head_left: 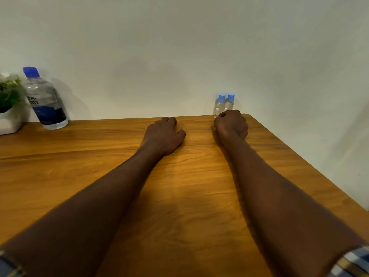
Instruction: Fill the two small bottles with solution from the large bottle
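Observation:
The large clear bottle [45, 100] with a blue cap and a dark blue label stands at the table's back left, against the wall. Two small clear bottles with light blue caps, one [219, 105] beside the other [229, 103], stand together at the back right corner. My right hand [230, 124] rests on the table as a closed fist just in front of them and hides their bases. My left hand [164, 134] lies on the table near the back middle, fingers curled under, holding nothing.
A green plant in a white pot [9, 116] stands at the far left, next to the large bottle. The wooden table [179, 196] ends at a slanting right edge. A pale wall runs along the back.

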`<control>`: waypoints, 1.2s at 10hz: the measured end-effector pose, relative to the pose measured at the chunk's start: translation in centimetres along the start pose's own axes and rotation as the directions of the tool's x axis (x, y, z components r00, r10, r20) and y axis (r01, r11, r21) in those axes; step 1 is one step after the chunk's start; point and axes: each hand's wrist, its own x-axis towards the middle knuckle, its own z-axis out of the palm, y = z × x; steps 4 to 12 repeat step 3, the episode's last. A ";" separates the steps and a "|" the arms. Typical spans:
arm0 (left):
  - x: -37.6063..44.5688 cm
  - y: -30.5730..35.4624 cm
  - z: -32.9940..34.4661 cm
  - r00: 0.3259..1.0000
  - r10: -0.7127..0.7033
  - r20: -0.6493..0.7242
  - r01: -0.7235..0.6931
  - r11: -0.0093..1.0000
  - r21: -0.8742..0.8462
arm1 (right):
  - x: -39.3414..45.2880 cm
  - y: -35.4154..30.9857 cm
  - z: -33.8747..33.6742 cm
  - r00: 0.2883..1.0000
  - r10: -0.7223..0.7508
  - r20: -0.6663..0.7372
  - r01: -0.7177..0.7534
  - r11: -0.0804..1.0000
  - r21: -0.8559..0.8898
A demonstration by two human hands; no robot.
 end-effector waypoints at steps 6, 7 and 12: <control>0.4 -0.1 0.1 1.000 0.002 -0.017 -0.002 1.000 -0.001 | -0.6 -0.4 -0.1 1.000 -0.011 0.013 0.010 0.999 0.041; 0.4 -0.1 0.1 1.000 0.002 -0.017 -0.002 1.000 -0.001 | -0.6 -0.4 -0.1 1.000 -0.011 0.013 0.010 0.999 0.041; 0.4 -0.1 0.1 1.000 0.002 -0.017 -0.002 1.000 -0.001 | -0.6 -0.4 -0.1 1.000 -0.011 0.013 0.010 0.999 0.041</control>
